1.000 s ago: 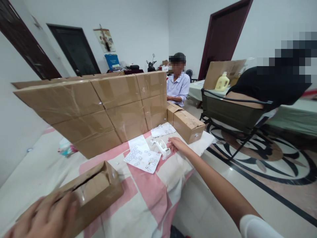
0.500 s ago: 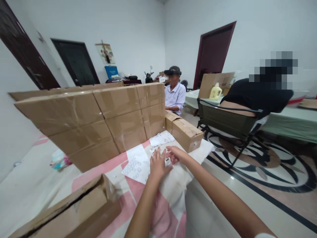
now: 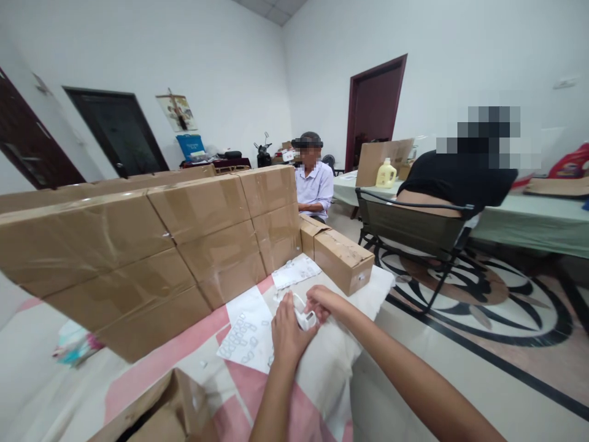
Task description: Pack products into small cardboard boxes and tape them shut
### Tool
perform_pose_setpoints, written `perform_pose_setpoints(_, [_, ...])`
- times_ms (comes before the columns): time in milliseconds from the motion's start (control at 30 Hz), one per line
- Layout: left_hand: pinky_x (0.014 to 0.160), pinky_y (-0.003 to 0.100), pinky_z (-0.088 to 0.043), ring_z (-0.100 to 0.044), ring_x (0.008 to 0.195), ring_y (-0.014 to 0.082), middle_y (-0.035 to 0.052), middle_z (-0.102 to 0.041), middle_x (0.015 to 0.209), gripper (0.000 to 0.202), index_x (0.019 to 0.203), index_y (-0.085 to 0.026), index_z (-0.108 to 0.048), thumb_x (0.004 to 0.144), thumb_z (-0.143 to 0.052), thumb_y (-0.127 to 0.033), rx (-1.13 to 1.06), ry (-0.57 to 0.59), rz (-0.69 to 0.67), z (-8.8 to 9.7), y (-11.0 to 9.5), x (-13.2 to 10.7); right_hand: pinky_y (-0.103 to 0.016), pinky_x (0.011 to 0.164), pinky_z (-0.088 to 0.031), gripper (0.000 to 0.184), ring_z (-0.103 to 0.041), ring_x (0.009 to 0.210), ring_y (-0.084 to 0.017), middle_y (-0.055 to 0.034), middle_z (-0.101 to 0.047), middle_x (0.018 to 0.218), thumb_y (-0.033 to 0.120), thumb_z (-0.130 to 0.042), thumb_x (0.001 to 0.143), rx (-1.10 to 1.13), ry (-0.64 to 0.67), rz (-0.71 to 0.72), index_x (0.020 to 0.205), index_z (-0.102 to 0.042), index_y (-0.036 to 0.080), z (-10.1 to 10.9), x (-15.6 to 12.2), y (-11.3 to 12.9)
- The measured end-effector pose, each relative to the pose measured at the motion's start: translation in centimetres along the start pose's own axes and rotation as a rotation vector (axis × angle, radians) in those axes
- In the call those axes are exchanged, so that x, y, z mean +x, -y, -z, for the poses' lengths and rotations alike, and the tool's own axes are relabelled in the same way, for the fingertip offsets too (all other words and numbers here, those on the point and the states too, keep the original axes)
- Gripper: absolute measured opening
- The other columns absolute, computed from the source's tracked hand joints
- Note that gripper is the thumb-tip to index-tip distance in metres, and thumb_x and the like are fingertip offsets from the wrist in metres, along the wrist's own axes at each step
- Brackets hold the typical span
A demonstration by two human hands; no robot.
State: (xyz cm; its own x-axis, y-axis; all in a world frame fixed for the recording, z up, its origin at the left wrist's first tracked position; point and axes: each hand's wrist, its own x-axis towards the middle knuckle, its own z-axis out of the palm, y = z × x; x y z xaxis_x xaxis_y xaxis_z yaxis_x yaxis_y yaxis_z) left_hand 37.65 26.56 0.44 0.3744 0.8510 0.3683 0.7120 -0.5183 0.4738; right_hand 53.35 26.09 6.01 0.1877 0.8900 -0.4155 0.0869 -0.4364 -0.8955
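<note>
A small white object [image 3: 304,318] with a rounded, looped outline lies between my two hands; its kind is too small to make out. My left hand [image 3: 289,331] holds it from the left, the thumb along its near end and the fingers on its far side. At its right edge my right hand [image 3: 322,302] has its fingers bent together, and what they pinch is hidden. Left of my left hand is a white sheet [image 3: 251,331] with rows of small grey-outlined pieces. Another white sheet [image 3: 297,272] with small pieces lies beyond my hands.
Stacked cardboard boxes [image 3: 209,236] form a wall along the far left of the cloth-covered table [image 3: 179,353]. A long box [image 3: 345,258] stands at the right, an open box [image 3: 170,411] at the near left. One person [image 3: 314,184] sits beyond; another [image 3: 453,178] sits at the right.
The view has shifted, and the table things sit lower in the picture. More of the white object shows between my hands now. My right hand's fingers have curled in closer to it.
</note>
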Motion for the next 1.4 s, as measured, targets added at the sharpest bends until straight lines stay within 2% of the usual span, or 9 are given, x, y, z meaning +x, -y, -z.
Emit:
perform_pose_setpoints(67, [0.106,0.048,-0.047,-0.044,0.144,0.0344,0.0202,-0.041,0.159,0.104,0.158,-0.016,-0.026,0.074,-0.076,-0.051,-0.005,-0.024,0.005,-0.1,0.2,-0.1,-0.022,0.034,-0.04,0.011,-0.042,0.03,-0.011,-0.001,-0.064,0.054,0.021,-0.059,0.08,-0.023,-0.009,-0.013,0.089,-0.055,0.017,-0.2,0.1,-0.1])
perform_pose_setpoints(267, [0.105,0.05,-0.046,-0.046,0.142,0.0353,0.0204,-0.042,0.157,0.103,0.158,-0.02,-0.027,0.072,-0.076,-0.048,0.029,-0.073,-0.008,-0.3,0.4,-0.5,-0.018,0.035,-0.035,0.039,-0.038,0.031,-0.007,0.0047,-0.066,0.061,0.013,-0.067,0.075,-0.06,-0.114,0.018,0.107,-0.046,0.021,-1.8,-1.7,0.5])
perform_pose_setpoints(467, [0.107,0.053,-0.041,-0.048,0.139,0.0343,0.0199,-0.041,0.158,0.099,0.158,-0.02,-0.029,0.075,-0.073,-0.05,0.065,-0.149,-0.042,-0.6,0.4,-0.6,-0.016,0.039,-0.033,0.033,-0.047,0.037,-0.008,0.0086,-0.062,0.059,0.017,-0.068,0.082,-0.086,-0.238,0.064,0.104,-0.044,0.023,-1.8,-3.2,1.6])
perform_pose_setpoints(633, [0.107,0.053,-0.04,-0.048,0.139,0.0356,0.0205,-0.042,0.158,0.096,0.158,-0.02,-0.033,0.077,-0.073,-0.053,0.075,-0.164,-0.039,-0.3,0.4,-0.6,-0.018,0.043,-0.036,0.027,-0.055,0.042,-0.01,0.0043,-0.064,0.057,0.016,-0.075,0.076,-0.202,-0.258,0.079,0.09,-0.053,0.02,-1.5,-3.8,1.1])
perform_pose_setpoints(733, [0.108,0.054,-0.039,-0.047,0.14,0.0365,0.0199,-0.041,0.159,0.099,0.158,-0.021,-0.033,0.075,-0.074,-0.056,0.076,-0.131,-0.025,0.1,0.2,-0.6,-0.02,0.052,-0.043,0.016,-0.063,0.053,-0.014,0.0006,-0.066,0.057,0.017,-0.074,0.074,-0.258,-0.279,0.09,0.076,-0.058,0.018,-1.6,-4.4,-0.1])
perform_pose_setpoints(833, [0.109,0.054,-0.038,-0.045,0.142,0.036,0.0183,-0.038,0.162,0.102,0.159,-0.021,-0.031,0.074,-0.076,-0.055,0.059,-0.081,-0.009,0.5,0.0,-0.7,-0.02,0.057,-0.043,0.016,-0.065,0.061,-0.015,-0.0005,-0.065,0.054,0.018,-0.073,0.073,-0.315,-0.32,0.1,0.063,-0.06,0.017,-1.5,-4.8,-1.0])
perform_pose_setpoints(933, [0.11,0.055,-0.037,-0.043,0.143,0.0363,0.0182,-0.036,0.163,0.102,0.159,-0.022,-0.031,0.074,-0.077,-0.055,0.048,-0.047,0.008,0.8,-0.1,-0.7,-0.021,0.051,-0.037,0.026,-0.057,0.054,-0.013,-0.0004,-0.059,0.047,0.022,-0.073,0.074,-0.354,-0.311,0.082,0.052,-0.06,0.016,-1.4,-4.8,-1.3])
perform_pose_setpoints(1100, [0.11,0.056,-0.037,-0.043,0.143,0.0361,0.0189,-0.036,0.162,0.1,0.159,-0.022,-0.032,0.075,-0.075,-0.056,0.036,-0.044,0.03,0.5,0.1,-0.7,-0.024,0.036,-0.023,0.026,-0.034,0.033,-0.008,0.0047,-0.045,0.037,0.022,-0.068,0.077,-0.304,-0.227,0.047,0.053,-0.063,0.015,-1.6,-4.5,-1.4])
perform_pose_setpoints(1400, [0.109,0.054,-0.037,-0.046,0.14,0.0353,0.0179,-0.037,0.162,0.093,0.158,-0.023,-0.033,0.076,-0.071,-0.043,0.012,-0.089,-0.006,0.0,0.4,-0.8,-0.019,0.034,-0.015,0.014,-0.024,0.031,-0.004,0.0083,-0.039,0.04,0.019,-0.065,0.07,-0.035,-0.133,-0.054,0.059,-0.057,0.016,-1.5,-4.1,-3.0])
